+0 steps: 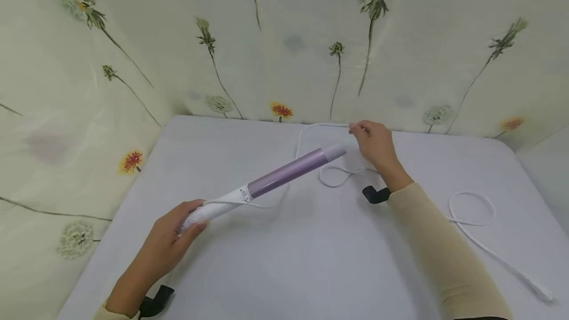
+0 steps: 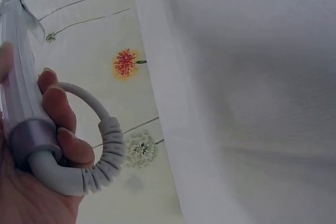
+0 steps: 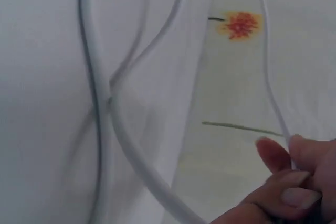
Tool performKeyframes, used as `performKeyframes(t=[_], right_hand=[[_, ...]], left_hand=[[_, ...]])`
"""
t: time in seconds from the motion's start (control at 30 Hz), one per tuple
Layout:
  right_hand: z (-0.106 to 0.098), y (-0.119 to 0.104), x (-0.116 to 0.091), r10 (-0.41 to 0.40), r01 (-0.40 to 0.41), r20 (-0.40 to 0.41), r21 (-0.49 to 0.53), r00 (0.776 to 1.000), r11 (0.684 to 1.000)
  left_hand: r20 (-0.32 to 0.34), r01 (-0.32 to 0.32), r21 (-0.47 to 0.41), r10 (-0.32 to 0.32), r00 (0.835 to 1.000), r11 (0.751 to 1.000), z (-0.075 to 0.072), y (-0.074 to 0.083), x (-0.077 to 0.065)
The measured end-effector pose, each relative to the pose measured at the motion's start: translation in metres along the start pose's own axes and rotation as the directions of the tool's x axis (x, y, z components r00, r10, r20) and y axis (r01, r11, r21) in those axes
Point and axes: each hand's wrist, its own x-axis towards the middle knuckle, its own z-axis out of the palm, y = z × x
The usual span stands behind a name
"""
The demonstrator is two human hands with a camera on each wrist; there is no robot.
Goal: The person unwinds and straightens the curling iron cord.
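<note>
Your left hand (image 1: pixel 166 241) has the curling iron (image 1: pixel 266 183) by its white handle — fingers wrapped round the lower end, thumb along the near side. Iron is held above the white table (image 1: pixel 306 265), left of centre, tilted, with the purple barrel and pale tip angled away toward your right hand (image 1: pixel 375 147). Tip sits near that hand, no contact visible. A white strand crosses the handle just past your left fingers; can't tell whether it's cord or part of the iron. Left wrist view shows the purple collar (image 2: pixel 34 140) at the handle's base against your palm, with the ribbed cord sleeve (image 2: pixel 109 150) curving out past your fingertips. Your right hand is up near the table's far edge, pinching the white cord (image 1: pixel 326 124) between thumb and finger; the right wrist view confirms a narrow grip. From there the cord runs left and drops behind the barrel. More of it lies looped below your right hand, then again right of your forearm, ending at the plug (image 1: pixel 540 290) by the table's right side. Flower-print covering (image 1: pixel 293 73) on the wall behind — black mounts (image 1: pixel 375 195) at both wrists.
</note>
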Motion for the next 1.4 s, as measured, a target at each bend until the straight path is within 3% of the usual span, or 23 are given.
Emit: performKeyframes(t=[0.17,0.27,0.37,0.5,0.57,0.63,0.7,0.77,0.83,0.87,0.93,1.0,1.23,1.4], right_hand=[[0.038,0.007,0.011,-0.019,0.052,0.178,-0.184,0.984,0.982],[0.055,0.008,0.020,-0.050,0.112,0.246,-0.245,0.968,0.963],[0.063,0.008,0.024,-0.035,0.122,0.304,-0.271,0.952,0.955],[0.058,-0.009,0.015,0.003,0.126,0.373,-0.321,0.928,0.939],[0.055,-0.025,0.002,-0.054,0.193,0.391,-0.326,0.919,0.925],[0.056,-0.044,-0.015,-0.204,0.326,0.389,-0.278,0.899,0.904],[0.060,-0.063,-0.035,-0.369,0.467,0.393,-0.191,0.842,0.863],[0.066,-0.079,-0.054,-0.529,0.599,0.397,-0.071,0.750,0.798],[0.071,-0.094,-0.070,-0.630,0.680,0.399,0.020,0.667,0.733],[0.073,-0.099,-0.076,-0.664,0.705,0.396,0.057,0.634,0.707],[0.077,-0.107,-0.085,-0.700,0.731,0.391,0.092,0.598,0.676],[0.079,-0.112,-0.091,-0.708,0.735,0.388,0.106,0.590,0.670],[0.080,-0.113,-0.101,-0.674,0.702,0.413,0.107,0.613,0.704],[0.081,-0.113,-0.106,-0.696,0.725,0.382,0.091,0.608,0.683]], left_hand=[[-0.044,-0.026,0.020,0.026,0.999,0.999,0.001,-0.003,0.003],[-0.072,0.005,0.026,-0.003,0.997,1.000,-0.003,-0.006,0.001],[-0.089,0.038,0.034,-0.035,0.995,0.999,-0.006,-0.008,0.000],[-0.115,0.043,0.040,-0.039,0.993,0.998,-0.008,-0.011,0.001],[-0.124,0.040,0.035,-0.035,0.992,0.999,-0.007,-0.011,0.002],[-0.126,0.035,0.031,-0.031,0.992,0.999,-0.007,-0.010,0.004],[-0.126,0.026,0.029,-0.023,0.992,0.999,-0.006,-0.008,0.006],[-0.122,0.019,0.026,-0.016,0.992,0.999,-0.005,-0.007,0.007],[-0.118,0.011,0.022,-0.008,0.993,1.000,-0.003,-0.005,0.010],[-0.117,0.010,0.018,-0.008,0.993,1.000,-0.002,-0.004,0.010],[-0.114,0.011,0.015,-0.009,0.993,1.000,-0.001,-0.003,0.011],[-0.113,0.016,0.017,-0.014,0.993,1.000,-0.001,-0.001,0.012],[-0.107,0.032,0.025,-0.029,0.994,0.999,-0.001,0.003,0.011],[-0.106,0.035,0.028,-0.032,0.994,0.999,-0.001,0.002,0.010]])
